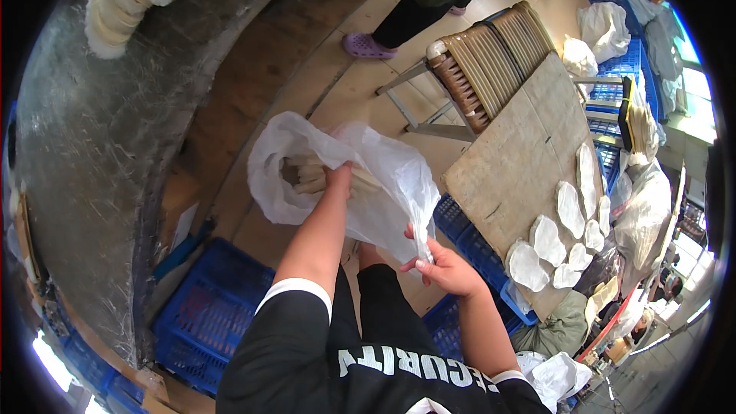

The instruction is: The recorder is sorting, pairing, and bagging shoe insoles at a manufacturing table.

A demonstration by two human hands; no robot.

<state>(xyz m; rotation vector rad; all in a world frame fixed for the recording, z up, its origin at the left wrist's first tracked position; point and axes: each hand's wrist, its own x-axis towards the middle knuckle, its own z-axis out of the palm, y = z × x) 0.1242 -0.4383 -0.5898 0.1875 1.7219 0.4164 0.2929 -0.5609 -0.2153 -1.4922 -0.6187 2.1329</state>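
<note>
A translucent white plastic bag [383, 176] hangs in front of me, its mouth gaping toward the left. Several cream-coloured, stick-like pieces [308, 175] show inside it. My left hand [338, 179] is closed on the bag's plastic beside these pieces; its fingertips are hidden by the folds. Over to the right, my right hand [443, 267] pinches a gathered corner of the bag between thumb and fingers.
A curved metal-topped table [100, 130] fills the left, with fluffy white pieces [126, 0] on it. Blue crates [203, 307] stand below. On the right, a board [506, 176] carries flat white ovals [547, 241]. Beyond are a woven stool [491, 65] and another person's purple shoe [369, 46].
</note>
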